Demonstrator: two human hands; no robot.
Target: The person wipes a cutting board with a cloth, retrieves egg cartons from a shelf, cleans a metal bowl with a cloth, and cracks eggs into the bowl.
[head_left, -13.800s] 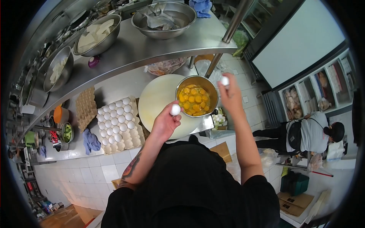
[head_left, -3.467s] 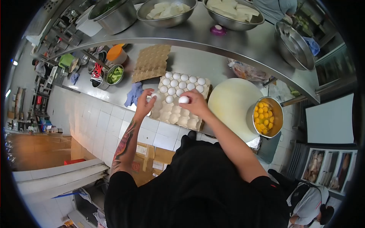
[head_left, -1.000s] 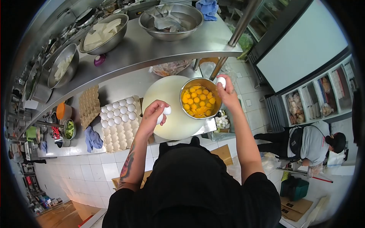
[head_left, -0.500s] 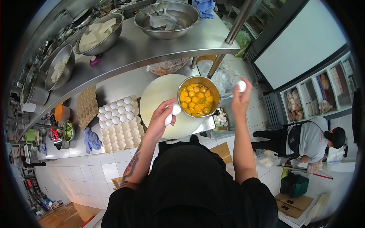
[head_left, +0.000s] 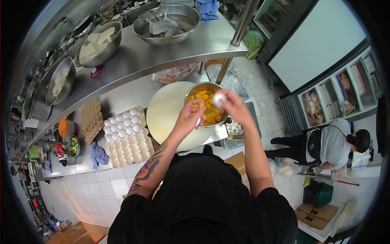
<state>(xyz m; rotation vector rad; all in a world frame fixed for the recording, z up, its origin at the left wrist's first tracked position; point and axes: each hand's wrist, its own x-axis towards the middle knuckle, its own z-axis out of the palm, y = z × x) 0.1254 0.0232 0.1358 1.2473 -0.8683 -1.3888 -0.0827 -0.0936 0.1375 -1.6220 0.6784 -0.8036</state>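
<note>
Grasping blurred egg (head_left: 219, 100) — long axis unclear — right hand (head_left: 236, 108) above pot (head_left: 203, 87); left hand (head_left: 187, 117) clasping partly hidden egg (head_left: 198, 121).

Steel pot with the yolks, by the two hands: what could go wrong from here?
Shell bits might fall among the yolks, since the right hand holds a blurred white egg over the steel pot.
The left hand also has a partly hidden white object in its fingers, which could slip.
The pot appears close to the end of the counter, so a knock might tip it off.
</note>
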